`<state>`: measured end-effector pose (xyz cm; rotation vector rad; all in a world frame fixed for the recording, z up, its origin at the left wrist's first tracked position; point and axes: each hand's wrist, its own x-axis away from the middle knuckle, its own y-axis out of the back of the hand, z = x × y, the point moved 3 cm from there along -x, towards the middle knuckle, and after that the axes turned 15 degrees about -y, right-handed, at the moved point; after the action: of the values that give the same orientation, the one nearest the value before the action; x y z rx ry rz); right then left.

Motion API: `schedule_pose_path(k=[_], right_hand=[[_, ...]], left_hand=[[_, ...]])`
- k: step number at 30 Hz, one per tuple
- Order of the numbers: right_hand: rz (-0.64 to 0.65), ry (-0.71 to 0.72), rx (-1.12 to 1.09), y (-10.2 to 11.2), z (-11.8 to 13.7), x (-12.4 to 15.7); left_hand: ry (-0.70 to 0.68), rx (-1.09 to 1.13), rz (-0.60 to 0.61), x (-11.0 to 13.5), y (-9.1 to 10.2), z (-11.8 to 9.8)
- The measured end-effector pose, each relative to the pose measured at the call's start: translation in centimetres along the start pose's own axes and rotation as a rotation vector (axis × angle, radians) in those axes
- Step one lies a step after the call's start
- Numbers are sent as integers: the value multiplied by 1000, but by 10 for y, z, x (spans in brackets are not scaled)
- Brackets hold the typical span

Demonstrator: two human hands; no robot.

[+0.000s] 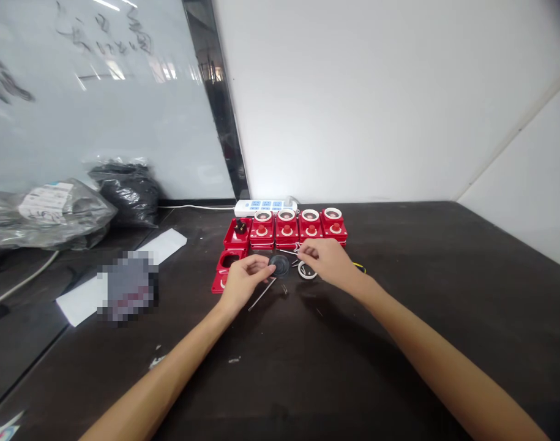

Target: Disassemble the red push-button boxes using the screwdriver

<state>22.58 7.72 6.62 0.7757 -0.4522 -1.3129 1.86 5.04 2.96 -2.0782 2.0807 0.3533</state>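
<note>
At the centre of the dark table (pixel 445 257), the left hand (pixel 248 278) grips a thin dark disc (pixel 280 266) by its near edge, thumb on top and fingers curled around. This edge hold presumably leaves most of the face uncovered. To its right, the right hand (pixel 324 260) is closed at the fingertips, apparently pinching a thin pale rod (pixel 287 252) that points toward the disc; what its curled fingers conceal cannot be told. The two hands stand near each other, perhaps so that disc and rod can be kept together in view.

Below the right fingers lies a white ring (pixel 307 270) with small pieces within its rim, a placement that may keep them from scattering. A slender stick (pixel 262 295) rests beside the left fingertips, within easy reach; a yellow-edged item (pixel 361 267) is partly hidden behind the right wrist.

Beyond, four red units (pixel 302 233) stand side by side, white rims uppermost, seemingly lined up to save space. At their left are an open red housing (pixel 231 234) and, nearer, a red part with a round opening (pixel 230 260). A white power strip (pixel 267 207) lies behind, along the wall.
</note>
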Motion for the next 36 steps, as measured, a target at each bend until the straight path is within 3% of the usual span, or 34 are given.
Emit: schedule_pose_path(k=[4, 8, 13, 17, 20, 22, 31, 33, 36], right_hand=[[126, 97, 546, -6, -13, 4], [194, 104, 674, -20, -20, 7], [94, 136, 503, -8, -8, 8], [-85, 383, 342, -5, 16, 21], [-77, 547, 344, -16, 25, 31], [-63, 579, 349, -22, 25, 32], [-23, 576, 237, -25, 21, 30], [-39, 503, 78, -23, 20, 28], [-97, 228, -149, -20, 13, 21]], left_hand=[[23, -26, -42, 2, 4, 4], [34, -49, -45, 4, 4, 10], [93, 38, -57, 6, 2, 16], [212, 192, -35, 9, -4, 14], [257, 315, -7, 10, -7, 11], [282, 365, 3, 10, -9, 10], [252, 365, -19, 10, -8, 6], [222, 337, -41, 11, -7, 5], [170, 244, -54, 12, -6, 4]])
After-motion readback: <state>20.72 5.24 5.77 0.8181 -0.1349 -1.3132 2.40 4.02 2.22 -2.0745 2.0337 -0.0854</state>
